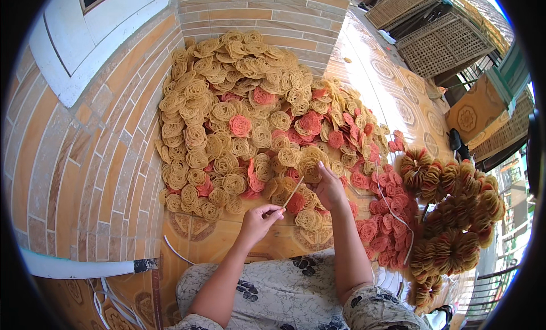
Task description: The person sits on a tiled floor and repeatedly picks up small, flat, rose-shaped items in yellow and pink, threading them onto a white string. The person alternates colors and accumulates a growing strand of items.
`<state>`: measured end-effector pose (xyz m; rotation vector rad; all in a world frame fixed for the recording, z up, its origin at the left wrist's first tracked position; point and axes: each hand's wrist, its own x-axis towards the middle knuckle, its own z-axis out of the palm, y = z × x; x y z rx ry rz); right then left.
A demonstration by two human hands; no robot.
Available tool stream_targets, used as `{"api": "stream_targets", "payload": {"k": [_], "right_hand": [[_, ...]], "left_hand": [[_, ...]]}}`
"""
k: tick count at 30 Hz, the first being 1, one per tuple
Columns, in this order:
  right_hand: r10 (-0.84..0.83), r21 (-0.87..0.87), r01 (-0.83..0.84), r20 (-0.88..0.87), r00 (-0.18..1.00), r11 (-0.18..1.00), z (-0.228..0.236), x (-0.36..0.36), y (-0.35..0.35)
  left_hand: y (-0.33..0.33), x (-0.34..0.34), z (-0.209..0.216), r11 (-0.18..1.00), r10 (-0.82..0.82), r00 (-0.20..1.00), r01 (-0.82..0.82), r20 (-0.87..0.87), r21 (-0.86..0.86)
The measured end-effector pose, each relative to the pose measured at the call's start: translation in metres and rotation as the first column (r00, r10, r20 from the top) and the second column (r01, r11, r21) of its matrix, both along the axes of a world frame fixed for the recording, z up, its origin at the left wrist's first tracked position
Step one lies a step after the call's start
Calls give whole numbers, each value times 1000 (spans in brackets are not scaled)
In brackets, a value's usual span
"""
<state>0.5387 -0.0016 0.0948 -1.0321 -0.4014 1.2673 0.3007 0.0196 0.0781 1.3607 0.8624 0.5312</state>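
My left hand [259,223] pinches the near end of a thin pale strip or stick [292,194] between thumb and fingers. The strip slants up and away toward a tan round coil, like a dried noodle nest [312,162], held in my right hand [330,189] with thumb and fingers at its edge. Whether the far tip touches that nest I cannot tell. Under and beyond both hands lies a large heap of tan nests [196,137], with orange-pink nests [240,125] scattered among them. More orange-pink nests [392,226] lie right of my right forearm.
A brick-patterned wall [96,159] borders the heap on the left and back. At the right are thick bunches of nests [455,216] packed together, with a white cord [392,210] beside them. Woven racks [446,46] stand farther off on the tiled floor [409,97].
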Motion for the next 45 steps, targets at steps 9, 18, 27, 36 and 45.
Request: {"api": "stream_targets", "payload": {"k": [9, 18, 27, 36, 45], "right_hand": [[71, 11, -70, -140, 988, 998, 8, -28, 6], [90, 10, -89, -64, 994, 996, 15, -31, 2], [146, 69, -140, -87, 985, 988, 16, -29, 2], [79, 134, -128, 325, 942, 983, 15, -37, 5], [76, 10, -88, 423, 903, 996, 8, -37, 4]], "left_hand": [[-2, 1, 6, 995, 60, 998, -62, -34, -75], [0, -2, -6, 985, 121, 986, -106, 113, -137], [1, 0, -11, 977, 141, 987, -126, 74, -174], [5, -11, 7, 809, 193, 963, -48, 188, -587], [2, -1, -9, 960, 220, 963, -187, 155, -207]]}}
